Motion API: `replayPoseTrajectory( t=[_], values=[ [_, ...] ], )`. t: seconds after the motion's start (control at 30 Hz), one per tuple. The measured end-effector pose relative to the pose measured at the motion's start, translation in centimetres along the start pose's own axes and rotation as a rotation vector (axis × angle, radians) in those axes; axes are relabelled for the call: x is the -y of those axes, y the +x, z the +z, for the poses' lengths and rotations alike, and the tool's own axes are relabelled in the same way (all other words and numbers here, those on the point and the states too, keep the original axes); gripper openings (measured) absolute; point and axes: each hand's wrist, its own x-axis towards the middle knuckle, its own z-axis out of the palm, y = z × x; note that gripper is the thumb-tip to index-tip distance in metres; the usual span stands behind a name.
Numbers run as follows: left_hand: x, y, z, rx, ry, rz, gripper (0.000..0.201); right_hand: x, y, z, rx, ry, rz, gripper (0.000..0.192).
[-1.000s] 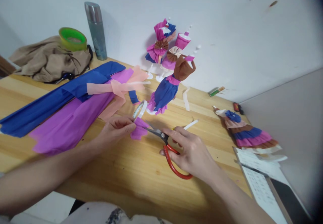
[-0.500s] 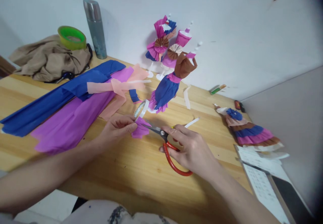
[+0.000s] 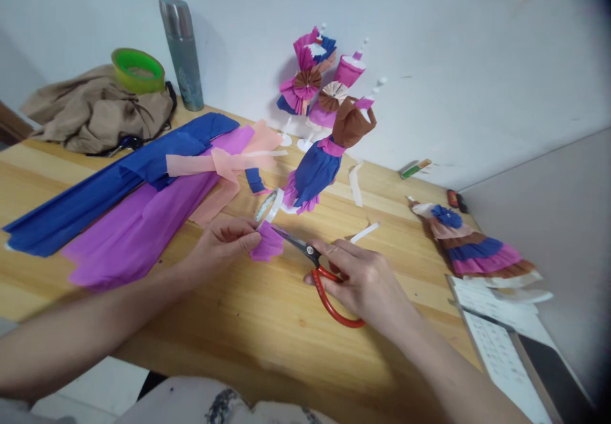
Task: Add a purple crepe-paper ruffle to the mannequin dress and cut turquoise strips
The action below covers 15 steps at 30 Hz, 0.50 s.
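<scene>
Far left on the wooden tabletop (image 3: pixel 267 341): crumpled tan cloth (image 3: pixel 90 112) with a green tape roll (image 3: pixel 137 70) on top, a grey steel flask (image 3: pixel 181 51) standing just right of it. Nearer: long blue crepe sheet (image 3: pixel 95 188) beside a purple crepe sheet (image 3: pixel 138 226), with a peach strip (image 3: pixel 214 164) lying across both. Centre: left hand (image 3: pixel 222 246), fingers pinched on a small purple crepe piece (image 3: pixel 268 244), held just above the tabletop, near a white tape ring (image 3: pixel 268 206). Right hand (image 3: pixel 365 284), fingers clenched through the red handles of the scissors (image 3: pixel 319 271); blade tips touching the purple piece. Beyond: paper-dressed doll figures (image 3: pixel 324 125) standing against the wall. Far right: another crepe dress (image 3: pixel 470 246) lying flat, printed sheets (image 3: pixel 496 322) near the edge.
</scene>
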Motion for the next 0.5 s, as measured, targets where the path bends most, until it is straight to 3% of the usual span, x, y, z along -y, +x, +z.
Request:
replayPoseTrajectory(
  t=[0.27, 0.4, 0.5],
  values=[
    [0.1, 0.1, 0.1, 0.011, -0.004, -0.005, 0.032, -0.5, -0.4, 0.6, -0.025, 0.086, 0.075, 0.033],
    [0.0, 0.0, 0.0, -0.009, -0.050, -0.035, 0.031, -1.2, -1.7, 0.9, 0.112, 0.038, 0.238, 0.042],
    [0.3, 0.0, -0.1, -0.020, -0.080, -0.041, 0.034, -1.5, -3.3, 0.9, 0.230, 0.087, 0.200, 0.062]
  ],
)
